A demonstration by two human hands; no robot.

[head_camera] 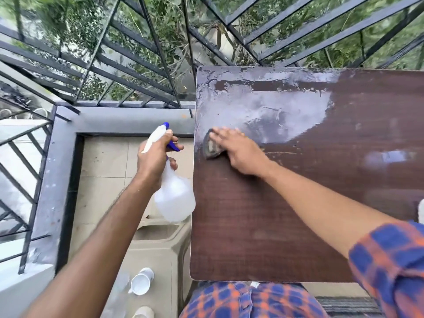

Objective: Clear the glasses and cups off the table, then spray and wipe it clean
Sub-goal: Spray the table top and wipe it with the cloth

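Your right hand [238, 148] lies flat, fingers spread narrow, pressing a grey cloth [212, 146] onto the table [263, 226] near its 9 o'clock edge. Wet film covers the tabletop from 10 to 12 o'clock. Your left hand [156, 157] wraps the neck of a spray bottle [174, 198], held off the table's left side. White cups [141, 281] sit below at 7 o'clock.

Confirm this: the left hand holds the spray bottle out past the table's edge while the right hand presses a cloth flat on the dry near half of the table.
One thing is off. In the head view the right hand presses the cloth at the edge of the wet far part of the table, not the dry near half. The left hand does hold the spray bottle past the table's edge.
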